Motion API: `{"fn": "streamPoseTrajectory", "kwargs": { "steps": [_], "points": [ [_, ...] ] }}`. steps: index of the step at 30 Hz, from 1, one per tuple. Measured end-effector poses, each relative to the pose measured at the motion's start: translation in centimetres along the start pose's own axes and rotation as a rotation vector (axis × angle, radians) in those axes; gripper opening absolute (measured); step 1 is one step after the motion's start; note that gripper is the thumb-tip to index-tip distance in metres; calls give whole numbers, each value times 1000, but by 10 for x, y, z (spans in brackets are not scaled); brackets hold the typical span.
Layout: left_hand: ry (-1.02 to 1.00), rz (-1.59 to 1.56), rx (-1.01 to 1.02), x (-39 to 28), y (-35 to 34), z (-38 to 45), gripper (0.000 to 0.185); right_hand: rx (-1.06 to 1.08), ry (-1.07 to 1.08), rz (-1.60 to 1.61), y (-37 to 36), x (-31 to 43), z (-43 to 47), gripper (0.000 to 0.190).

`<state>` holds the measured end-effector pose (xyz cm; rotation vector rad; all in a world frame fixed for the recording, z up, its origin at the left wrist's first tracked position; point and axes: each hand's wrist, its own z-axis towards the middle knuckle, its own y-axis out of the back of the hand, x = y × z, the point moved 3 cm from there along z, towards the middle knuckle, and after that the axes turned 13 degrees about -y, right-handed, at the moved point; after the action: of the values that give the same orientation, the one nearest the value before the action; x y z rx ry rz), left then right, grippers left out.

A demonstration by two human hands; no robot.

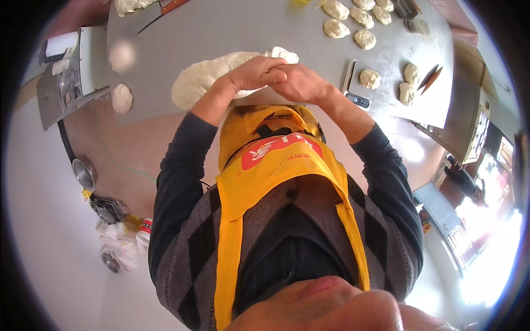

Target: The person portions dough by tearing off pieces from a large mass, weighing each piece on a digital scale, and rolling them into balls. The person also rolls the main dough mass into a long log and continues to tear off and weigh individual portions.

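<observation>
A long, pale roll of dough lies on the grey worktop right before me, its thick end to the left. Over its right end my left hand and my right hand are closed together, fingers overlapping. A smaller lump of dough pokes out just beyond my knuckles; whether it is joined to the roll is hidden. To the right of my hands, a digital kitchen scale carries one dough piece.
Several dough pieces are spread at the far right. Two more sit near a wooden-handled scraper. Dough lumps lie at the left edge. A knife is at the far left, a metal tin far right.
</observation>
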<state>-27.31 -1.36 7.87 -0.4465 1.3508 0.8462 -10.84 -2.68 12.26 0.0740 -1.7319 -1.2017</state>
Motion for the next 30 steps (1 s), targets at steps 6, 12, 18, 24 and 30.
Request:
{"fn": "streamPoseTrajectory", "kwargs": {
  "steps": [6,12,18,24,30],
  "points": [
    [47,833,-291,11,39,-81,71,-326,-507,-281,-47,-65,-36,63],
    [636,1087,-68,2,65,-173,95,-197,-808,180,-77,-82,-16,53],
    [585,590,-154,1,115,-160,62,-139,-759,795,32,-36,-46,34],
    [627,672,22,14,162,-221,59,-479,-1376,881,-8,-155,-121,38],
    [494,866,-10,2,143,-166,76,-577,-982,322,-36,-118,-106,45]
  ]
}}
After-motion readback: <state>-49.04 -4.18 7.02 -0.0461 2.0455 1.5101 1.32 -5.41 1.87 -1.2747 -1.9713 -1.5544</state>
